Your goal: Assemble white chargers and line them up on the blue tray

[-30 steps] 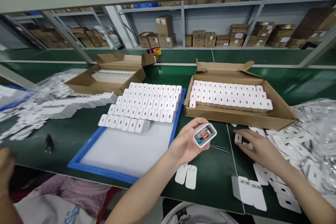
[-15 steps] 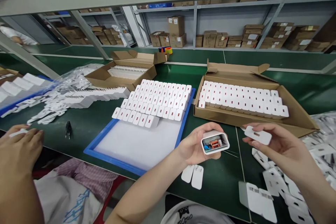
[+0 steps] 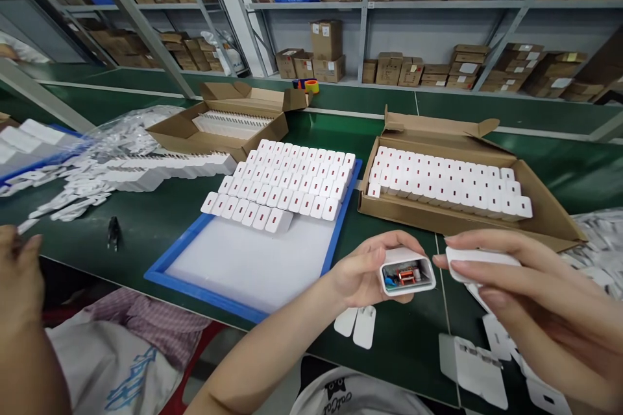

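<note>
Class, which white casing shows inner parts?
The casing in the person's left hand: its open end faces us, while casings on the tray show closed ends.

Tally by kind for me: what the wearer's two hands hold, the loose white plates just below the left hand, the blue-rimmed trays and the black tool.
Casing in the left hand: 1
Cover in the right hand: 1
Plates: 2
Trays, one cut off at the picture's left edge: 2
Black tool: 1
Total: 7
</note>
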A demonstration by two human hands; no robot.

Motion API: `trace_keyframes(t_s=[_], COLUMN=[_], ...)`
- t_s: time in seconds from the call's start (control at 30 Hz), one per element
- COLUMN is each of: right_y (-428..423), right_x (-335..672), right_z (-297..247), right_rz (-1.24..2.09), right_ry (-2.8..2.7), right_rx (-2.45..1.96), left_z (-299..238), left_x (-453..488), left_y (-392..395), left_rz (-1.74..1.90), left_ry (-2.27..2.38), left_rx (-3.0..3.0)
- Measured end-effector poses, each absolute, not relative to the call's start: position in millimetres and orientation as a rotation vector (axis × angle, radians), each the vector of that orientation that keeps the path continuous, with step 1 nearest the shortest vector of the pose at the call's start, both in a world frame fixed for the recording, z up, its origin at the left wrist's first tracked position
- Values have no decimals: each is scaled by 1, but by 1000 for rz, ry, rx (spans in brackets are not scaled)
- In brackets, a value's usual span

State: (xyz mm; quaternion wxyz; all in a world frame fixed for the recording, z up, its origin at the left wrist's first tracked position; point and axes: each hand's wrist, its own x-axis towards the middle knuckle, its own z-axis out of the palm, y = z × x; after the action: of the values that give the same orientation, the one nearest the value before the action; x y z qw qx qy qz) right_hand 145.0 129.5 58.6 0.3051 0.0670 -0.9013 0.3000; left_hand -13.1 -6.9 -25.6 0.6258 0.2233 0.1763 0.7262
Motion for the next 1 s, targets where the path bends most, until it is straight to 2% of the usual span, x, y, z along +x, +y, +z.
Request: trace_keyframes(t_s=[0.13, 0.27, 0.53, 0.63, 0.8, 1.0], right_y=[133, 130, 125, 129, 134, 129], right_x=[136, 127, 118, 124, 133, 130], right_z=[55, 50, 40, 39, 45, 45], right_rz=[694, 775, 921, 960, 810, 660], right_ry=[-2413, -2378, -2337, -2287, -2243, -2358], right_rx=[383, 523, 560, 442, 169, 375], left_z=[-26, -26, -28, -30, -33, -34], left_x=[-13, -13, -13, -13, -14, -14], left_y=[-6, -7, -7, -7, -6, -6], left_rz=[1660, 1643, 1633, 1639, 1619, 1619], left_ry=[368, 347, 366, 300, 281, 274], left_rx=[532, 527, 474, 533, 596, 605])
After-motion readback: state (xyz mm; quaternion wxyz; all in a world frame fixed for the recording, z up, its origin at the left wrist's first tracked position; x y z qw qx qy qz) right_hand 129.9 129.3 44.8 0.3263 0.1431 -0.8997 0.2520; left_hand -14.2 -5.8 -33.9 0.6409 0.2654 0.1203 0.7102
